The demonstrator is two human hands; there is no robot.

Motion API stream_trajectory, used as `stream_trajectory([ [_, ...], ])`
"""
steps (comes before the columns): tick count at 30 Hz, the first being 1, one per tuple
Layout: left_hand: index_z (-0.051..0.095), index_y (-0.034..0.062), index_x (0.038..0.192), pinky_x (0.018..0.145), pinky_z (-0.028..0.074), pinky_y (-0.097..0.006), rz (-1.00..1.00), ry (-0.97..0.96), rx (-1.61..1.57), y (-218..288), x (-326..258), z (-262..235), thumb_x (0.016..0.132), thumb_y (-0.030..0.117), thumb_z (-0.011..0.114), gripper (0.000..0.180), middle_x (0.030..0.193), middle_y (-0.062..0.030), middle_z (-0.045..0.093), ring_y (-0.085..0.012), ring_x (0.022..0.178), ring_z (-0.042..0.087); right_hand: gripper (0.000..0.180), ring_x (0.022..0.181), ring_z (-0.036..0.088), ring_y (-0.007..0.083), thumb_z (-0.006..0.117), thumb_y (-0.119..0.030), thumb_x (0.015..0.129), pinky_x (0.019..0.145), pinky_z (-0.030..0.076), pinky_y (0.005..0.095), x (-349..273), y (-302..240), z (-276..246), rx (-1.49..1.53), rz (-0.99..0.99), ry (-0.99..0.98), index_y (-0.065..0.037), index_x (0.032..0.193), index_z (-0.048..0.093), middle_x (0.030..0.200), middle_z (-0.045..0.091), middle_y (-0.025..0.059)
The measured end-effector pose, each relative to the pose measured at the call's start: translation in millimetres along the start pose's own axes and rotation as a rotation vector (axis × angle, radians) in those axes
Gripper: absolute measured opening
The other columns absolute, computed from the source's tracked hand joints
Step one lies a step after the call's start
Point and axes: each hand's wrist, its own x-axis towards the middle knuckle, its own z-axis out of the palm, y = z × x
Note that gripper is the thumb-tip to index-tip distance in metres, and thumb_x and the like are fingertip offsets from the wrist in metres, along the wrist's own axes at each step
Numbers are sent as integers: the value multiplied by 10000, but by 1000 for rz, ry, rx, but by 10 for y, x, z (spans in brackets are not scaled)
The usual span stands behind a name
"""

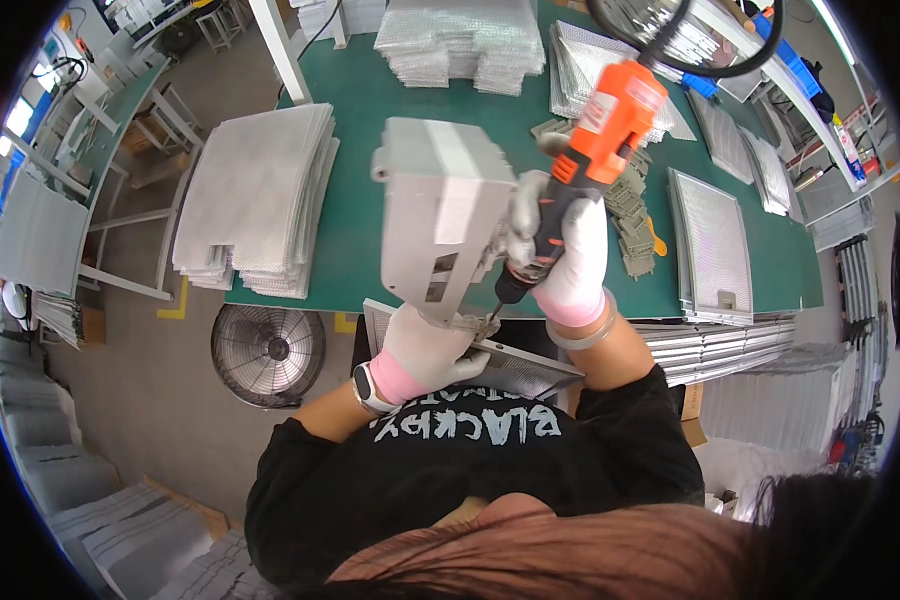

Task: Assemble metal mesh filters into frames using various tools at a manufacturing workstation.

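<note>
My right hand, in a white glove with a pink cuff, is wrapped round the grip of an orange and black power screwdriver. Its bit points down at the edge of a metal-framed mesh panel, which is tilted against my body below the table edge. My left hand, gloved likewise, grips that panel's upper edge beside the bit tip. Whether the bit touches a screw is too small to tell. A grey box-shaped housing stands in front of my hands, partly hiding the panel and my left fingers.
Stacks of mesh sheets lie on the green table, with grey-green plastic parts and a framed panel to the right. A black cable hangs above the screwdriver. On the floor at left stands a fan.
</note>
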Motion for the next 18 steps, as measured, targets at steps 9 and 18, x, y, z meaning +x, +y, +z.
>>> stream_trajectory([
  [9, 732, 193, 977, 702, 487, -374, 136, 85, -17, -42, -82, 173, 737, 298, 722, 263, 845, 11, 638, -195, 819, 639, 761, 441, 421, 91, 649, -575, 878, 405, 327, 217, -163, -24, -90, 14, 68, 85, -24, 1309, 348, 679, 490, 39],
  [18, 732, 184, 979, 1030, 426, -472, 120, -24, 40, -81, -203, 314, 765, 359, 686, 280, 1235, -10, 617, -244, 1190, 556, 780, 443, 477, 91, 691, -576, 845, 404, 384, 217, -238, 12, -52, 71, 26, 101, -23, 1287, 365, 681, 529, 35],
])
